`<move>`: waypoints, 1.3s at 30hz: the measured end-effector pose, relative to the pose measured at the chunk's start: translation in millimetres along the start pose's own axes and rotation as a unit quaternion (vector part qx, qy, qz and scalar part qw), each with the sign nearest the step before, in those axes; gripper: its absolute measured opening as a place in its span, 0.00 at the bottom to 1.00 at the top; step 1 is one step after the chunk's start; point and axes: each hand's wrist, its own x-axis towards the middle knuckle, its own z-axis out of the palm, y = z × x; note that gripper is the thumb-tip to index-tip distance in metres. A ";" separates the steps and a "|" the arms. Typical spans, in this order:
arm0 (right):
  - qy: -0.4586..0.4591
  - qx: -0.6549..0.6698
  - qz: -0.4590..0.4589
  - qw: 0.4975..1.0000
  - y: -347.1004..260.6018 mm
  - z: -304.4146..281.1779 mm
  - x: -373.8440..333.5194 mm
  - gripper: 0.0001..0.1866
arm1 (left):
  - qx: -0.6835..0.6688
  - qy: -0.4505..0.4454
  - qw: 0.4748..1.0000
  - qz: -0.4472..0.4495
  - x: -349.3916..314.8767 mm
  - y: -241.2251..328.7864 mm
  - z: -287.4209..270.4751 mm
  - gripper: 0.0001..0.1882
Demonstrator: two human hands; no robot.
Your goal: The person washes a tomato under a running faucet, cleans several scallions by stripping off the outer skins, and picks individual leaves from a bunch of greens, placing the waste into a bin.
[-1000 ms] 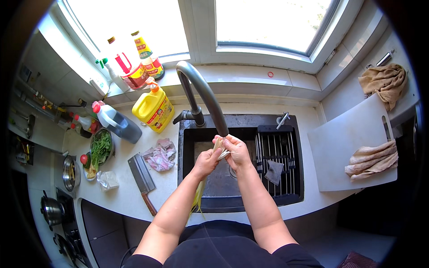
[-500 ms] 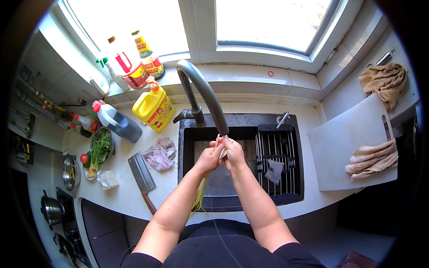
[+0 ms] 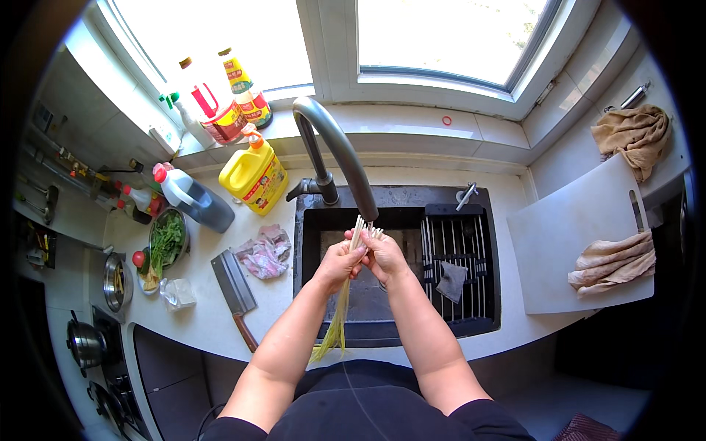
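Observation:
Under the black faucet [image 3: 353, 165], both my hands are closed on a bunch of yellow chives [image 3: 339, 316], over the dark sink [image 3: 316, 214]. My left hand [image 3: 340, 262] grips the thin stalks, and their yellow-green ends trail down past my left wrist toward the sink's near edge. My right hand [image 3: 384, 257] pinches the white stem ends, which fan out just below the spout. Whether water is running I cannot tell. Some fingertips are hidden between the palms and the stalks.
Left of the sink lie a cleaver [image 3: 234, 283] and a crumpled cloth [image 3: 265, 252]. Behind them stand a yellow jug [image 3: 255, 176] and a dark-filled bottle [image 3: 195, 198]. A bowl of greens [image 3: 169, 239] is farther left. A drying rack [image 3: 471, 264] spans the sink's right side, beside a white cutting board [image 3: 544, 235].
The white stem ends now spread out above my fingers, and more of the yellow-green ends shows below. My hands have shifted slightly down and apart, still holding the bunch.

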 end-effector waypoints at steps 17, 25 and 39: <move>0.138 0.054 -0.068 0.987 16.8 -2.8 8.0 0.18 | 0.020 -0.070 0.992 -0.105 -14.2 6.3 -8.5 0.12; 0.033 0.016 -0.032 0.999 21.6 -4.3 0.4 0.18 | 0.035 -0.009 0.990 -0.135 -19.2 -3.2 -11.6 0.09; 0.028 0.065 0.002 0.997 24.0 -7.6 1.3 0.19 | -0.006 0.039 0.990 -0.136 -26.8 -8.1 -9.9 0.11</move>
